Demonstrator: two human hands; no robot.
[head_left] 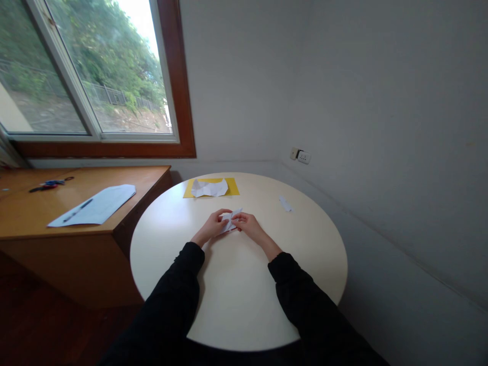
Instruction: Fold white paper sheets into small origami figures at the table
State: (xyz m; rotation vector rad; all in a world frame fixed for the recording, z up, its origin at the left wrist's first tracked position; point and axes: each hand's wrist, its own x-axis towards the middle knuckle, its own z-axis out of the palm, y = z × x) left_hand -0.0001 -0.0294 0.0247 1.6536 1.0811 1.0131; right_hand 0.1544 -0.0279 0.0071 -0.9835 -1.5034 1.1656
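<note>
Here, at the frame's centre, my left hand (212, 225) and right hand (249, 224) both pinch a small folded white paper (231, 220) between them, its point tilting toward the upper right.

A round cream table (305, 264) stands by grey walls (343, 76), beside a wooden desk (46, 218) under a daylit window (95, 71)

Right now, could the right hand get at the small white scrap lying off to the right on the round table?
Probably yes. The small scrap lies alone on bare table, with nothing between it and the right hand. That hand is busy, though, pinching the folded white paper together with the left hand.
</note>
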